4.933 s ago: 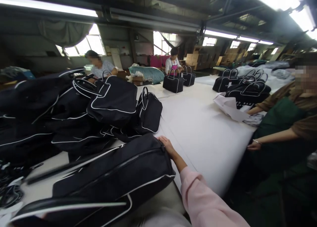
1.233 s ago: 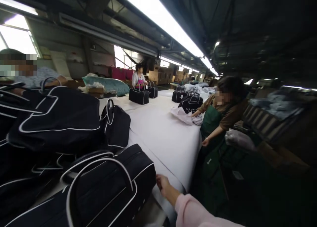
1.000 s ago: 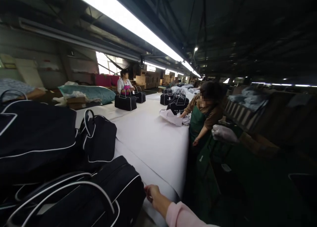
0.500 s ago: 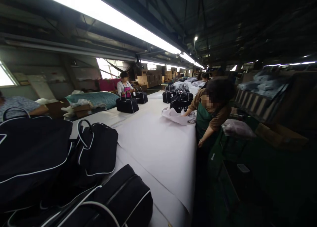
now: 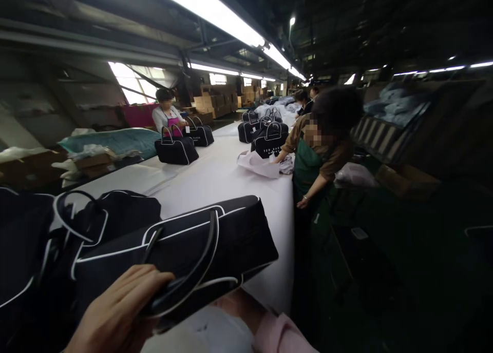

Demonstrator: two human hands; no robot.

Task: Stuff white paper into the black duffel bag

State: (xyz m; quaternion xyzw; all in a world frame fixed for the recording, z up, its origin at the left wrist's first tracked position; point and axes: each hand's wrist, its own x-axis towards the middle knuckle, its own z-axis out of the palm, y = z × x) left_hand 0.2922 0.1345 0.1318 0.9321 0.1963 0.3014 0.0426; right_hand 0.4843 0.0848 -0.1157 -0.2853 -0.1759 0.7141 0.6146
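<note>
A black handbag (image 5: 234, 235) with white piping lies tilted in front of me, above the near end of the white table. My left hand (image 5: 123, 304) is wrapped round one of its dark handles at the lower left. Below the handbag's underside my right hand (image 5: 229, 302) reaches in from a pink sleeve; the bag hides most of its fingers, so its grip cannot be made out. Something pale and whitish (image 5: 196, 332) shows under the bag, between my hands. To the left stand more black bags (image 5: 131, 207) with the same white piping.
The white-covered table (image 5: 208, 181) runs away from me. Several black bags (image 5: 175, 150) stand farther along it. A co-worker in a green apron (image 5: 306, 160) handles pale sheets (image 5: 258, 164) at the right edge; another person (image 5: 167, 114) stands at the far left side.
Both my hands have come into view, the left now gripping a handle. The near black handbag has been lifted and turned. My view has shifted, and the person at far left is out of sight.
</note>
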